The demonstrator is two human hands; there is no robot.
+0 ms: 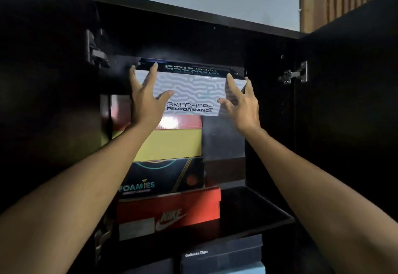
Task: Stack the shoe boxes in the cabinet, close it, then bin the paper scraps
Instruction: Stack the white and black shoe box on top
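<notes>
While the cabinet stands open, its doors swung out to either side, we are in the stacking step, with closing it and binning the scraps yet to come; no scraps or bin show here. On the left, our left hand lies against the left end of the Skechers box, fingers straight and spread up over its top edge, thumb across the front: pressing, not gripping. The box sits at the top of the stack, tipped a little, just under the cabinet's roof. Under it we see a red box, a yellow box, a dark Foamies box and a red Nike box on the shelf; lower down stands an Onitsuka Tiger box. To the right, our right hand is loose and spread at the box's right end, fingertips at its upper corner, clasping nothing that we can see. Next, we judge, the box needs a level push inward, both palms pressing evenly so that it slides square without snagging overhead or shifting the stack.
</notes>
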